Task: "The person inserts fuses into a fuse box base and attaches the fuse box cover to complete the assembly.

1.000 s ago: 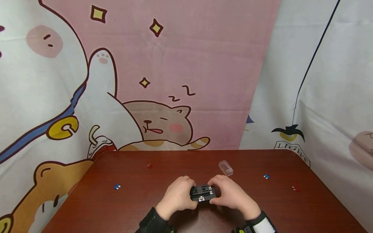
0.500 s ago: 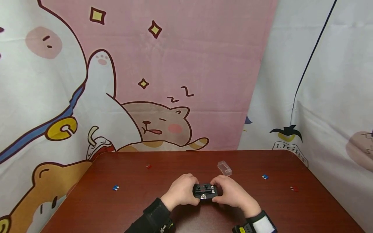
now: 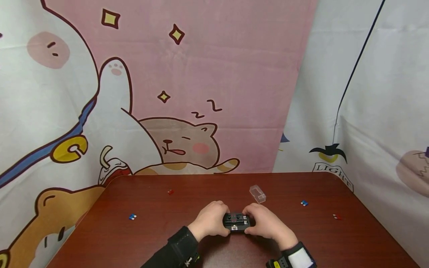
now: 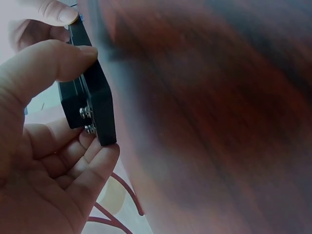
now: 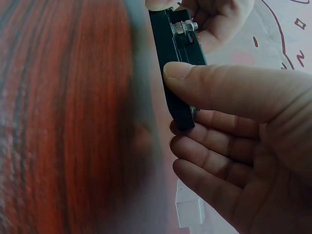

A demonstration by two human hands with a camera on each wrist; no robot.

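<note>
Between both hands is a small black block with metal screw terminals point(image 3: 236, 222), held over the near middle of the table. My left hand point(image 3: 210, 220) pinches its left end, thumb on the near edge and fingers behind and below. On the opposite end, my right hand point(image 3: 267, 222) grips it the same way. The left wrist view shows the block point(image 4: 103, 109) edge-on, with two screws sticking out near its end. In the right wrist view, nuts on a bolt show on the black block point(image 5: 175, 92), above the right thumb.
A clear plastic box point(image 3: 257, 194) lies on the brown table point(image 3: 100, 242) just beyond the right hand. Small blue-and-white pieces lie at left point(image 3: 132, 216) and right point(image 3: 304, 203). Small red pieces lie at far left point(image 3: 170, 192) and right point(image 3: 336, 216). A cartoon-printed cloth point(image 3: 234, 74) hangs behind.
Both hands have shifted slightly to the right with the black block, keeping the same grip. The view has drifted a little; the things on the table stay put.
</note>
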